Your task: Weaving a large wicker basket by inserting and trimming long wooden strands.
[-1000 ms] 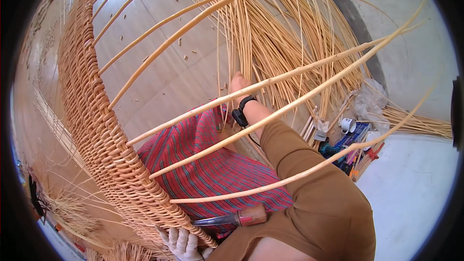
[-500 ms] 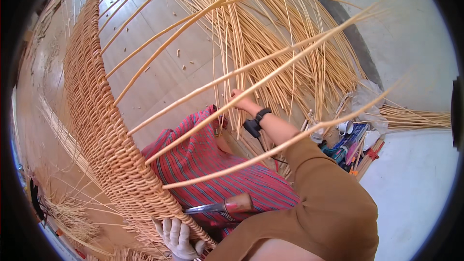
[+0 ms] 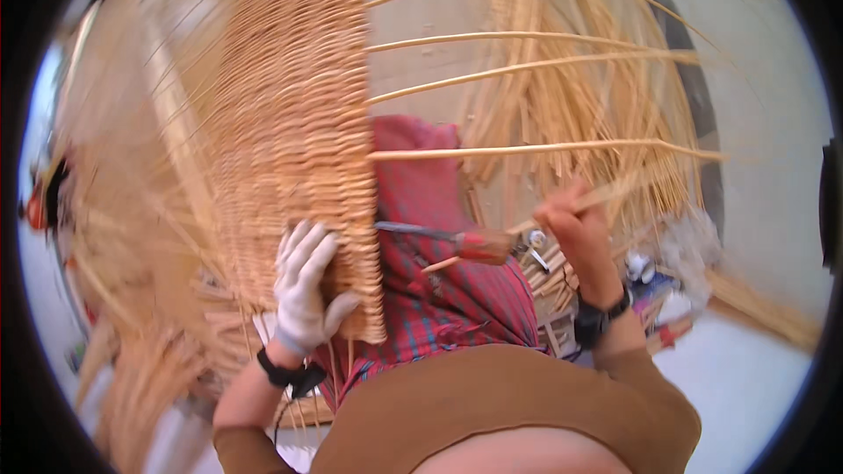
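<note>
A woven wicker panel (image 3: 294,140) stands across my lap, with several pale willow stakes sticking out from its right edge. My left hand (image 3: 307,285), in a white glove, lies against the panel's lower part with the fingers stretched and the thumb apart. Right of the panel, my bare right hand (image 3: 575,219) is closed round a willow rod (image 3: 443,264), whose near end points at the panel and lies apart from it. Between them a wooden-handled bodkin (image 3: 486,247) has its metal shank pushed into the panel's edge. The rod passes by its handle; contact cannot be told.
A red striped cloth (image 3: 417,175) covers my lap. Loose willow rods (image 3: 571,96) spread over the floor at the far right. Tools, a white mug (image 3: 641,267) and a plastic bag (image 3: 689,250) lie at the right. More rods (image 3: 140,386), blurred, lie at the lower left.
My right hand has come back from the rod pile toward me and now holds a willow rod. The view has turned, so the panel appears more upright. My left hand stays on the panel.
</note>
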A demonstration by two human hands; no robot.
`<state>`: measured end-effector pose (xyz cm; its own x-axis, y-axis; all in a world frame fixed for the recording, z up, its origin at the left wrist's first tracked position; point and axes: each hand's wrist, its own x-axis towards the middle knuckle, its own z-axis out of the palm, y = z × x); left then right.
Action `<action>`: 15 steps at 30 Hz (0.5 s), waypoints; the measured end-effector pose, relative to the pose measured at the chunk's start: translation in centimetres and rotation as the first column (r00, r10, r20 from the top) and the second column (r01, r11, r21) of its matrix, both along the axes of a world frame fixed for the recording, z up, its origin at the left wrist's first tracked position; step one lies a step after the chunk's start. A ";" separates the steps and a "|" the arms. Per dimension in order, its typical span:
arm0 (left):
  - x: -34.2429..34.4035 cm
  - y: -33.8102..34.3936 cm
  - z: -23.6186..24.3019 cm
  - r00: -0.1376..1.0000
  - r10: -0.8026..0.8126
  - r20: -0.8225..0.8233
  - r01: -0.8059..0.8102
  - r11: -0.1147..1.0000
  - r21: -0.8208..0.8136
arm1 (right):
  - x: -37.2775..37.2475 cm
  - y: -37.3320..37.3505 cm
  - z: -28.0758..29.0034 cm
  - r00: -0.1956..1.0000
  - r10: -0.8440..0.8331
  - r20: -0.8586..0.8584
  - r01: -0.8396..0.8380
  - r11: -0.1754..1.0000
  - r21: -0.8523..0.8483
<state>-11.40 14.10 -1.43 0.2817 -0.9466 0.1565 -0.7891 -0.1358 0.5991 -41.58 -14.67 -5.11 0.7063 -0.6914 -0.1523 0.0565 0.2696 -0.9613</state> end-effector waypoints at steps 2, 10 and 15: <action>0.2 0.1 0.3 0.999 -0.005 0.031 0.004 0.999 0.034 | -0.1 1.7 2.0 0.989 -0.106 0.100 0.106 0.994 -0.004; 0.3 -0.3 1.2 0.993 -0.009 0.120 -0.005 0.994 0.112 | -0.6 0.7 5.2 0.885 -0.448 0.129 0.465 0.834 -0.295; 1.1 -1.4 1.6 0.993 -0.048 0.111 0.039 0.996 0.080 | 0.8 0.7 6.2 0.899 -0.397 0.185 0.437 0.837 -0.329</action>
<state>-10.26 12.71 0.16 0.2248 -0.9681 0.1106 -0.8574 -0.1425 0.4946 -40.74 -13.97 1.11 0.3368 -0.9163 0.2169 0.1920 -0.1586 -0.9685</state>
